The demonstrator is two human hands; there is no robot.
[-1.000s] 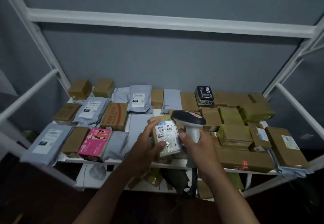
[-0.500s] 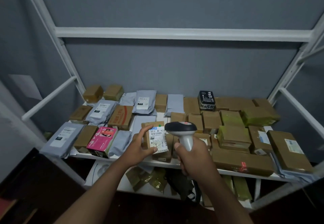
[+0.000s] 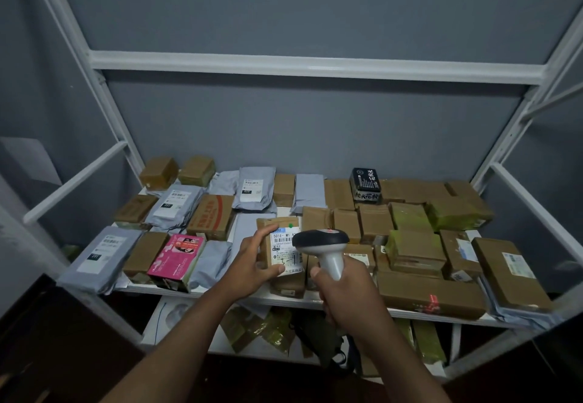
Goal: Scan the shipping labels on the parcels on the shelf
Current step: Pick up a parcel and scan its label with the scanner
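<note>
My left hand (image 3: 252, 264) grips a small brown parcel (image 3: 279, 229) by its left side, near the shelf's front middle, with its white shipping label (image 3: 285, 253) facing up. My right hand (image 3: 344, 289) holds the grey handle of a handheld barcode scanner (image 3: 321, 240), whose dark head sits just right of the label and covers its right edge. Several more parcels lie across the white shelf (image 3: 296, 300): brown boxes, grey mailer bags (image 3: 102, 253), a pink box (image 3: 178, 256) and a black box (image 3: 365, 183).
White metal shelf posts rise on both sides, and a crossbar (image 3: 315, 66) runs above. A lower shelf under the front edge holds more wrapped parcels (image 3: 271, 328) and a dark bag (image 3: 318, 339). A grey wall stands behind.
The view has shifted so the shelf sits lower and further off. My left hand has lowered the parcel toward the shelf, and the scanner has stayed beside its label.
</note>
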